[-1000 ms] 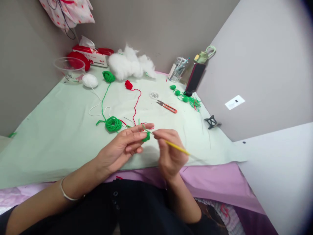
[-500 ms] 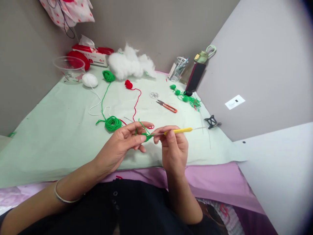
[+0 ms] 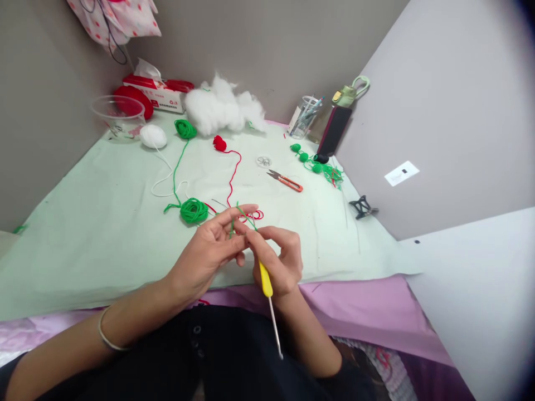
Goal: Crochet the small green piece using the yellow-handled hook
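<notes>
- Green yarn (image 3: 194,211) lies coiled on the table (image 3: 104,223), just beside the left hand; a snag there could cause a tug, though whether it feeds the strand between the hands can't be made out.
- Left hand (image 3: 209,242) has its forefinger stretched out and thumb near the right fingertips; what it pinches is covered, so I cannot tell its grip.
- Red yarn (image 3: 219,144) trails down to loops just beyond the fingers (easy to catch, I'd judge), which could tangle with the green.
- Green strand (image 3: 247,216), running from the left forefinger down between the hands, could slip off if that finger droops. Any stitches are hidden.
- Right hand (image 3: 278,262) closes narrowly around the yellow-handled hook (image 3: 266,281); a careless twist could drop a loop. Fingers hide the upper tip.
</notes>
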{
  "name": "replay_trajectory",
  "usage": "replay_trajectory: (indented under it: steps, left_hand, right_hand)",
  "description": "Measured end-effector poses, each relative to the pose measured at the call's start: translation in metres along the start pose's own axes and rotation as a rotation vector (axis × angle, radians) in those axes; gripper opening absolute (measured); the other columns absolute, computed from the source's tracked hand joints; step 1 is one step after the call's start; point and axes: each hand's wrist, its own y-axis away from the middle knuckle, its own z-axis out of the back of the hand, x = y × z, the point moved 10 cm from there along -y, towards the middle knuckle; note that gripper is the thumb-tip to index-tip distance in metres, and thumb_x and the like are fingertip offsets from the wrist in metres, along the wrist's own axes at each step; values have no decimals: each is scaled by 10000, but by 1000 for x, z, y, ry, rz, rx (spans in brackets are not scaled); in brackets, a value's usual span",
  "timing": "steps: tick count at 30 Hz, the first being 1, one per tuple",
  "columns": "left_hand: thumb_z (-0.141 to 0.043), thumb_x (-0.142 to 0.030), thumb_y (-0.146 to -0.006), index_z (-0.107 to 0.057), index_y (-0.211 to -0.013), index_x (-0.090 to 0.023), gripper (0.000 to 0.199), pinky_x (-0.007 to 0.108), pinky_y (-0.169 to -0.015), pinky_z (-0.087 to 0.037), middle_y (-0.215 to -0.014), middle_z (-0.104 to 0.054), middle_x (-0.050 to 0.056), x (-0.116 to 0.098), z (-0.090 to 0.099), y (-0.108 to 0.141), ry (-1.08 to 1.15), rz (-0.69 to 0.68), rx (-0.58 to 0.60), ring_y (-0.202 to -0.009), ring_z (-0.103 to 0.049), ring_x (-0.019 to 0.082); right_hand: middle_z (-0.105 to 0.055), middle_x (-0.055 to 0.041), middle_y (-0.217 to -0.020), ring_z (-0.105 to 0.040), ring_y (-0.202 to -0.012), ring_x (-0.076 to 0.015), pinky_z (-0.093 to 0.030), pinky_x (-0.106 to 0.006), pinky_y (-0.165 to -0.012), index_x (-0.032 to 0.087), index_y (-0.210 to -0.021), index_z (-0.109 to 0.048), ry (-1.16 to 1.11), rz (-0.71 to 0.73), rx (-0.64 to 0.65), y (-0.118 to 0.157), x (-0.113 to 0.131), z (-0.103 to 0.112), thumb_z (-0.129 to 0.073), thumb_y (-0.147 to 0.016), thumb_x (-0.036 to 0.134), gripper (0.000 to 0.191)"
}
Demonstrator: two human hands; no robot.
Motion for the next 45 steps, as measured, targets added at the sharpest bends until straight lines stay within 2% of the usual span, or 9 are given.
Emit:
replay_trajectory:
  steps: [3,7,13,18,21,24,35,40,45]
  left_hand:
    - [-857,-217,-829,-818,-1145,-181,321,140,-449,-400,-607,-450,-94,13,-6,-2,157,179,67,-443,-164,0]
    - [-855,-189,-819,-828,-1141,-201,323,135,-451,-435,-679,-514,-73,1,-4,-5,131,105,59,-444,-206,-8]
    - [-896,-231,-783,-820,-1192,-236,416,178,-605,-584,-923,-655,7,-8,-4,-2,-35,-28,-3,-714,-577,90]
    - [-891,-234,-798,-832,-1157,-205,365,145,-573,-540,-805,-662,-17,9,-7,-6,112,119,43,-493,-393,-5]
    - [-895,-207,-781,-861,-1033,-165,258,116,-545,-511,-708,-572,-56,14,-2,-8,200,203,32,-438,-239,-40]
    - [-891,-177,-772,-867,-994,-190,224,123,-581,-530,-703,-572,-58,6,1,-9,185,132,8,-451,-299,-30]
    - [-843,-243,-822,-861,-1060,-249,239,235,-744,-600,-871,-648,-18,-5,-5,-4,-17,11,46,-600,-530,43]
    - [-825,-240,-843,-859,-1075,-292,239,207,-707,-575,-907,-626,-18,-6,-2,-5,-83,-5,53,-642,-540,50]
    - [-796,-235,-888,-845,-1106,-356,253,161,-656,-522,-897,-629,-22,-14,4,-2,-222,-124,42,-729,-575,71]
  right_hand:
    - [-743,-60,-1005,-716,-910,-202,-617,-375,-754,311,-1171,-749,-179,-178,-34,-4,-16,5,-584,-1009,155,279]
    - [-725,-30,-879,-661,-737,-158,-578,-347,-681,258,-1016,-760,-533,-448,-95,-11,-38,7,-546,-1047,229,218]
    - [-770,-34,-950,-735,-876,-173,-626,-341,-751,263,-1091,-769,-411,-364,5,-14,-28,-4,-583,-1022,158,224]
    - [-761,-58,-1095,-741,-981,-198,-642,-358,-794,317,-1236,-748,-118,-79,-26,-9,-5,3,-661,-964,104,356]
    - [-759,-46,-988,-722,-865,-177,-617,-345,-735,282,-1164,-763,-274,-254,-65,-11,-24,8,-607,-1002,135,269]
    - [-733,-28,-904,-660,-710,-140,-571,-319,-650,259,-1047,-775,-546,-479,-81,-11,-44,3,-579,-1034,221,199]
    - [-754,3,-850,-647,-663,-110,-555,-266,-641,247,-942,-755,-894,-780,-77,4,-68,-18,-637,-1013,358,177]
    - [-768,-1,-866,-663,-683,-110,-551,-263,-649,248,-961,-737,-886,-753,-48,1,-64,-17,-591,-1041,348,195]
    - [-761,-10,-935,-683,-761,-121,-576,-288,-719,255,-1034,-748,-557,-544,11,-10,-44,2,-546,-1059,240,204]
